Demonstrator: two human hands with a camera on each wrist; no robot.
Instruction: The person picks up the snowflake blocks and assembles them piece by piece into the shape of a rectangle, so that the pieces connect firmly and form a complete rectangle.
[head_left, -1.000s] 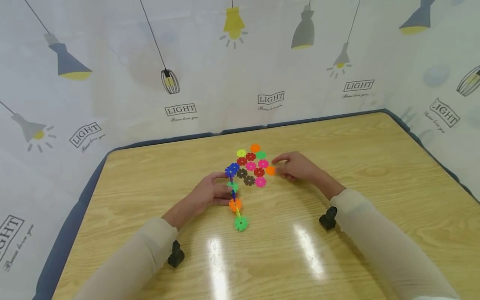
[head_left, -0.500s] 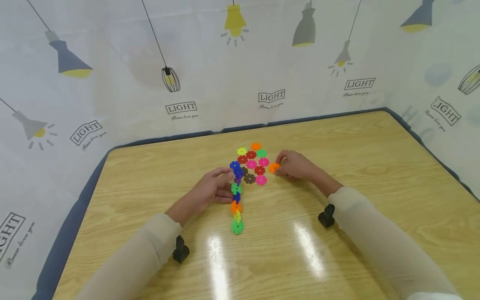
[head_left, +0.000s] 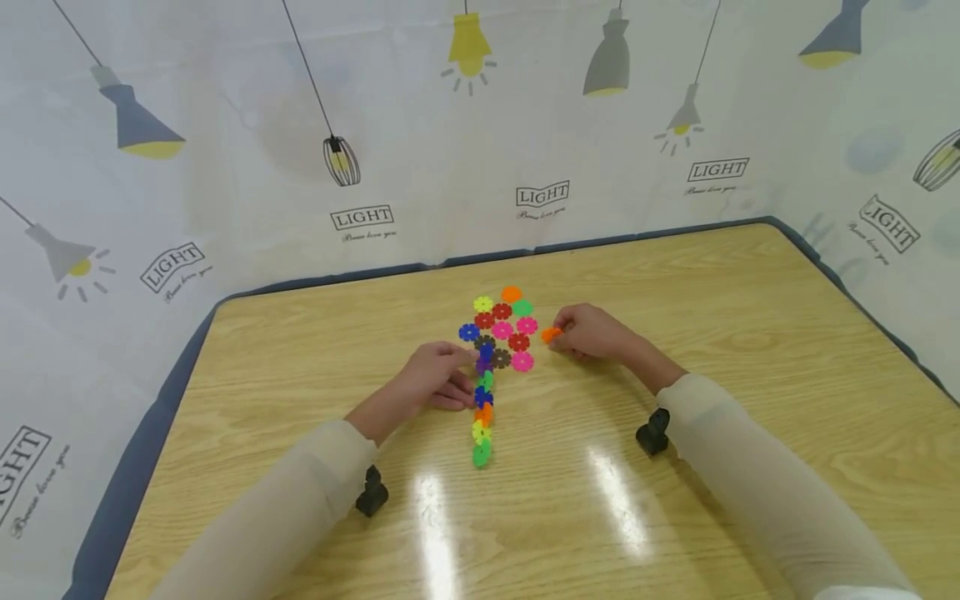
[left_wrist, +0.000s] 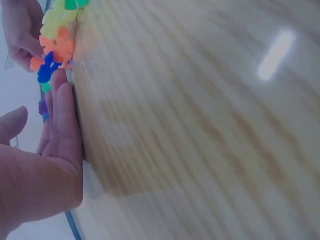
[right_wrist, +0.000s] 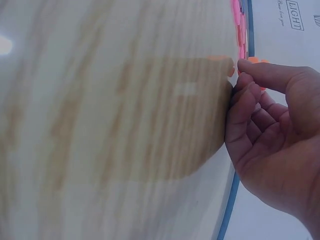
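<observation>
Above a wooden desk (head_left: pixel 712 308), right hand (head_left: pixel 597 332) fingers pinch a newly tilted orange disc (head_left: pixel 551 335), seemingly readied; left hand (head_left: pixel 433 377) fingers grip a chain (head_left: pixel 483 398).

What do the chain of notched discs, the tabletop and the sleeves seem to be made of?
Chain of discs: probably plastic, smooth-looking, judging by uniform bright colours and clean-cut notches.
Tabletop: wood or wood-look laminate, glossy; grain shows, with bright light reflections.
Sleeves: apparently soft fabric, matte, given the folds; the fibre can't be told.
</observation>
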